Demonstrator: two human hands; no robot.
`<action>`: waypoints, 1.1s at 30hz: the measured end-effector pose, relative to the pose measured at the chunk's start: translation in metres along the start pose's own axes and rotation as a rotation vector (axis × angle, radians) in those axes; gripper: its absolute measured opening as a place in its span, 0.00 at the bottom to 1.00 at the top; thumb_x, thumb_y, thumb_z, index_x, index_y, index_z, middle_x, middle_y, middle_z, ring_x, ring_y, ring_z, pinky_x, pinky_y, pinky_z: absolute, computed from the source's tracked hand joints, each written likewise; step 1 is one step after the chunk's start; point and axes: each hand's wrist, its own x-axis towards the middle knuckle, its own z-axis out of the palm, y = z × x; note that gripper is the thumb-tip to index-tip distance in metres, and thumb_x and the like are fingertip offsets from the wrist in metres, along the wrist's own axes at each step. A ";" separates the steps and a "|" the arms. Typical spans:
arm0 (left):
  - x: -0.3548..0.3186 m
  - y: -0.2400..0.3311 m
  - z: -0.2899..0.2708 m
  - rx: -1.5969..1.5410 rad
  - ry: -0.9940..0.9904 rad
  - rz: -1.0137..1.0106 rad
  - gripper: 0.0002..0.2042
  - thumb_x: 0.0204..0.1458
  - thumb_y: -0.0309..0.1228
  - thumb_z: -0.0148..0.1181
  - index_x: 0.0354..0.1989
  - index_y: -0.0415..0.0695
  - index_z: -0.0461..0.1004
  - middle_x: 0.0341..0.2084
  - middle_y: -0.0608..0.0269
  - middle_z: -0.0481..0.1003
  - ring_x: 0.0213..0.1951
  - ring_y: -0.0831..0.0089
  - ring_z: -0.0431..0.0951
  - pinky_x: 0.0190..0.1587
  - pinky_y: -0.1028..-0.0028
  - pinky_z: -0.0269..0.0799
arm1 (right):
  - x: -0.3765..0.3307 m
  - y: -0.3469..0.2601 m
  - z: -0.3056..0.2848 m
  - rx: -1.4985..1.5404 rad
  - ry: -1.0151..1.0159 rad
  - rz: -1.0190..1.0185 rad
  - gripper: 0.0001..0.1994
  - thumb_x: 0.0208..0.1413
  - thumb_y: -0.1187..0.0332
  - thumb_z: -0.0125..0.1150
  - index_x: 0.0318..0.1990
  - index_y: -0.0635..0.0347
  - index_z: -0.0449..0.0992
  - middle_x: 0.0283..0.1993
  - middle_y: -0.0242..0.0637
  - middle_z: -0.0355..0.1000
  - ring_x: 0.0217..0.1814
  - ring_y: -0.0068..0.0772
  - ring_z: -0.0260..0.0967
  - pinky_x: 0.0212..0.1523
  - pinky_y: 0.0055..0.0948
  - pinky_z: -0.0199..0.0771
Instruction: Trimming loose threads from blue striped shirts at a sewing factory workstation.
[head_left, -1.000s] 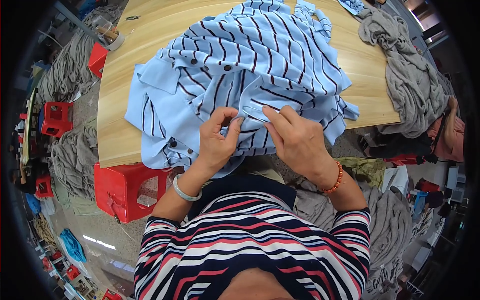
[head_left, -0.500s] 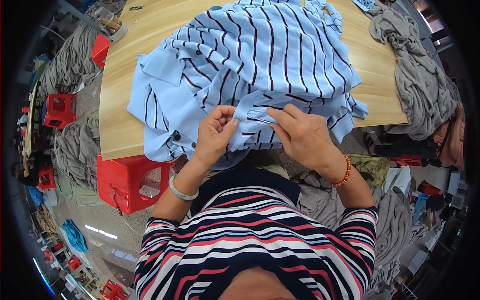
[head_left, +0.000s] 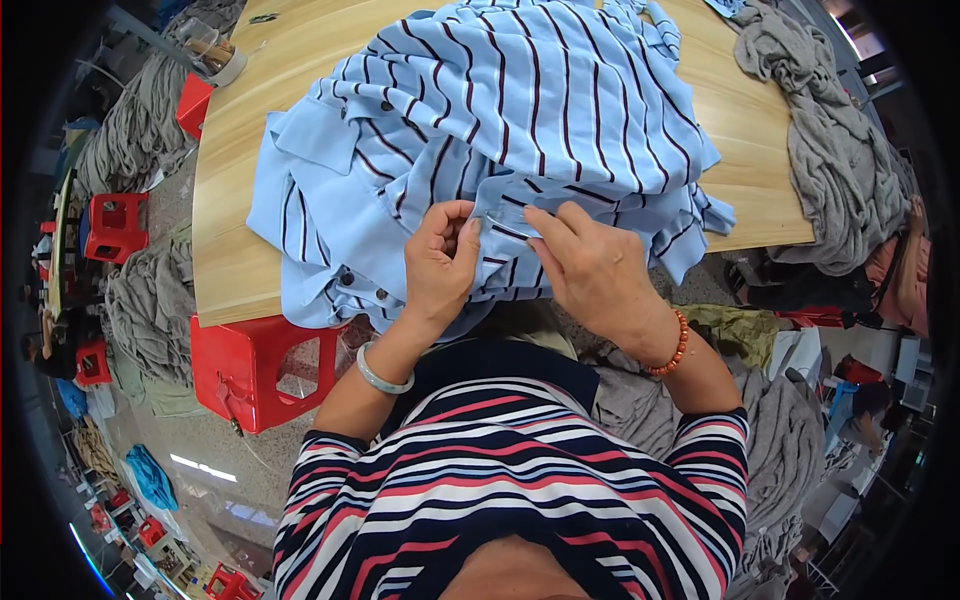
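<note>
Head view showed my left hand (head_left: 442,262) and my right hand (head_left: 592,268) together at the near edge of the wooden table (head_left: 228,262), both on the pale blue striped shirt (head_left: 520,105) that lay spread and bunched over the tabletop. My left fingers were closed on a small fold of the striped cloth, pinching it, and my right hand pressed and pinched the same fold just beside, with its fingers stretched toward the left thumb. I judged that the fold could slip out, because the fabric was thin and a good part of the shirt hung over the table edge toward my lap, so its weight pulled on it. The bunched layers could also hide a button, and I could catch the wrong layer. As for containers, a small round tub (head_left: 215,55) stood at the far left corner of the table; what was in it I could not tell. A red plastic stool (head_left: 262,368) stood under the table edge, and a grey garment (head_left: 838,150) lay in a heap at the right end.
</note>
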 end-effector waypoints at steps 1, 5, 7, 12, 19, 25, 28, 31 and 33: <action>0.000 0.000 0.000 0.000 -0.002 0.002 0.07 0.59 0.25 0.56 0.43 0.37 0.72 0.27 0.73 0.71 0.26 0.90 0.66 0.29 0.86 0.62 | 0.001 0.002 0.005 -0.003 -0.020 -0.006 0.13 0.53 0.71 0.61 0.47 0.58 0.74 0.31 0.37 0.67 0.26 0.42 0.70 0.23 0.36 0.68; 0.000 -0.002 -0.001 0.032 0.002 0.038 0.06 0.58 0.24 0.56 0.43 0.38 0.73 0.27 0.73 0.72 0.27 0.89 0.67 0.30 0.85 0.64 | 0.003 0.004 0.019 -0.036 -0.092 -0.016 0.13 0.54 0.71 0.60 0.47 0.59 0.73 0.33 0.38 0.68 0.28 0.42 0.72 0.25 0.37 0.70; -0.001 -0.006 -0.001 0.079 0.006 0.069 0.06 0.58 0.23 0.55 0.43 0.37 0.73 0.27 0.72 0.73 0.27 0.88 0.68 0.30 0.85 0.64 | 0.004 0.003 0.022 -0.026 -0.101 -0.010 0.13 0.54 0.71 0.60 0.47 0.59 0.73 0.33 0.38 0.68 0.28 0.43 0.72 0.25 0.37 0.70; -0.005 -0.013 -0.003 0.179 -0.004 0.203 0.06 0.58 0.22 0.54 0.43 0.37 0.72 0.24 0.69 0.72 0.24 0.86 0.67 0.27 0.84 0.63 | 0.007 0.004 0.035 0.030 -0.087 -0.034 0.13 0.54 0.71 0.60 0.47 0.60 0.73 0.34 0.38 0.68 0.29 0.42 0.72 0.25 0.37 0.70; -0.012 0.000 -0.008 0.080 0.015 0.076 0.11 0.57 0.21 0.55 0.48 0.38 0.68 0.22 0.70 0.70 0.23 0.88 0.66 0.25 0.85 0.60 | 0.007 0.006 0.038 0.106 -0.033 -0.056 0.13 0.53 0.71 0.61 0.47 0.59 0.74 0.32 0.37 0.68 0.27 0.41 0.71 0.23 0.35 0.69; -0.001 0.001 -0.012 0.103 0.035 -0.058 0.07 0.56 0.24 0.60 0.41 0.37 0.72 0.24 0.68 0.74 0.23 0.88 0.68 0.25 0.85 0.63 | 0.003 0.006 0.039 0.091 -0.020 -0.075 0.13 0.53 0.71 0.61 0.47 0.60 0.74 0.31 0.37 0.67 0.26 0.39 0.71 0.23 0.34 0.69; -0.002 -0.002 -0.010 0.398 0.067 0.156 0.04 0.54 0.21 0.60 0.36 0.37 0.73 0.23 0.63 0.75 0.20 0.81 0.72 0.24 0.80 0.66 | 0.002 0.005 0.040 0.067 -0.024 -0.085 0.13 0.53 0.71 0.61 0.47 0.60 0.73 0.31 0.37 0.67 0.26 0.39 0.71 0.23 0.34 0.70; -0.002 -0.001 -0.008 0.535 0.115 0.443 0.05 0.51 0.18 0.61 0.35 0.37 0.74 0.22 0.58 0.75 0.18 0.70 0.74 0.22 0.76 0.67 | 0.003 -0.001 0.041 0.046 -0.036 -0.080 0.13 0.53 0.71 0.61 0.47 0.60 0.73 0.30 0.37 0.66 0.26 0.38 0.71 0.23 0.34 0.70; -0.002 0.004 -0.007 0.553 0.104 0.471 0.05 0.50 0.18 0.61 0.35 0.37 0.74 0.22 0.56 0.75 0.18 0.68 0.74 0.23 0.75 0.68 | 0.005 -0.007 0.044 0.038 -0.044 -0.073 0.13 0.53 0.71 0.61 0.46 0.60 0.73 0.30 0.37 0.66 0.27 0.39 0.71 0.23 0.34 0.70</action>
